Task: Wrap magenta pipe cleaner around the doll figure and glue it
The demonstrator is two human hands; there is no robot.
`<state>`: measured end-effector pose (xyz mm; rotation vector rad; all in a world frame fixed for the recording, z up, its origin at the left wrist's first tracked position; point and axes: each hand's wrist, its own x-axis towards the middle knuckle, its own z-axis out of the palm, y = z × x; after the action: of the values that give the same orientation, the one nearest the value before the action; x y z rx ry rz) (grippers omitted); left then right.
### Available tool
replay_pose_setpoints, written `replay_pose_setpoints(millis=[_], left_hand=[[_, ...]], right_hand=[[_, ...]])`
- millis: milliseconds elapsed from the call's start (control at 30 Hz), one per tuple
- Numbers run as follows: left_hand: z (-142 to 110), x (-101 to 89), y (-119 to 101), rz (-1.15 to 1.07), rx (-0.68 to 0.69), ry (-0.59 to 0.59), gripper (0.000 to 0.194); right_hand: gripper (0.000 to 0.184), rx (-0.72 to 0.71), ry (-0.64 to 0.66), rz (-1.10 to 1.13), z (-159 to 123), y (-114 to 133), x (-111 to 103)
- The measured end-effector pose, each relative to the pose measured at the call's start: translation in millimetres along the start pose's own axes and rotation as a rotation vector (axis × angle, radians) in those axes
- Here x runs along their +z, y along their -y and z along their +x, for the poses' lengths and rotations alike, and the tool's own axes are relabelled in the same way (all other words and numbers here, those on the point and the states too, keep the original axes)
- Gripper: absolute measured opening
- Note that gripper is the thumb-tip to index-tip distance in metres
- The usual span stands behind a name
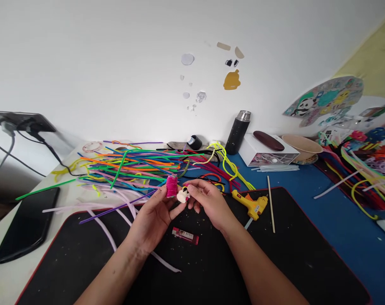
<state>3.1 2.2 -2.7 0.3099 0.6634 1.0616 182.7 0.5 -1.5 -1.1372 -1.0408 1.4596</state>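
Note:
My left hand [150,222] is closed, thumb up, around a small craft figure made of fuzzy stems. One part of it is a bright pink wound block [171,186]; beside that sits a small white fuzzy piece [181,196] with dark and pink bits. My right hand [209,202] pinches the right side of the white piece between thumb and fingers. Whether the pink and white parts are joined I cannot tell. Below the hands, a red lighter-like object [185,235] with a white label lies on the black mat [211,271].
Many coloured pipe cleaners [138,165] spread behind and left of the hands. To the right lie a yellow glue gun [251,205] and a wooden stick [271,205]. A black thermos [237,133], white box [268,152] and bowl [302,146] stand behind. A phone [27,224] lies left.

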Motion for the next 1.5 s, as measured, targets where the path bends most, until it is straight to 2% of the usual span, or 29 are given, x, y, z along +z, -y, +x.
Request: replay_pose_setpoints(millis=[233, 433, 600, 833, 1167, 1500], left_hand=[[2, -1.9, 0, 0.074, 0.030, -0.017, 0.020], [1, -2.1, 3, 0.253, 0.108, -0.075, 0.029], [-2, 0.8, 7, 0.331, 0.074, -0.019, 0.033], [-3, 0.9, 10, 0.371, 0.043, 0.010, 0.031], [-2, 0.8, 11, 0.377, 0.032, 0.024, 0.032], [-2, -1.2, 13, 0.479, 0.113, -0.013, 0.039]], right_hand=[[0.041, -0.018, -0.035, -0.017, 1, 0, -6], [0.044, -0.136, -0.210, -0.124, 6, 3, -16], [0.042, -0.212, -0.286, -0.123, 7, 6, -19], [0.037, -0.226, -0.250, -0.233, 4, 8, -18], [0.035, -0.240, -0.227, -0.269, 2, 8, -17], [0.030, -0.287, -0.273, -0.378, 0, 8, -16]])
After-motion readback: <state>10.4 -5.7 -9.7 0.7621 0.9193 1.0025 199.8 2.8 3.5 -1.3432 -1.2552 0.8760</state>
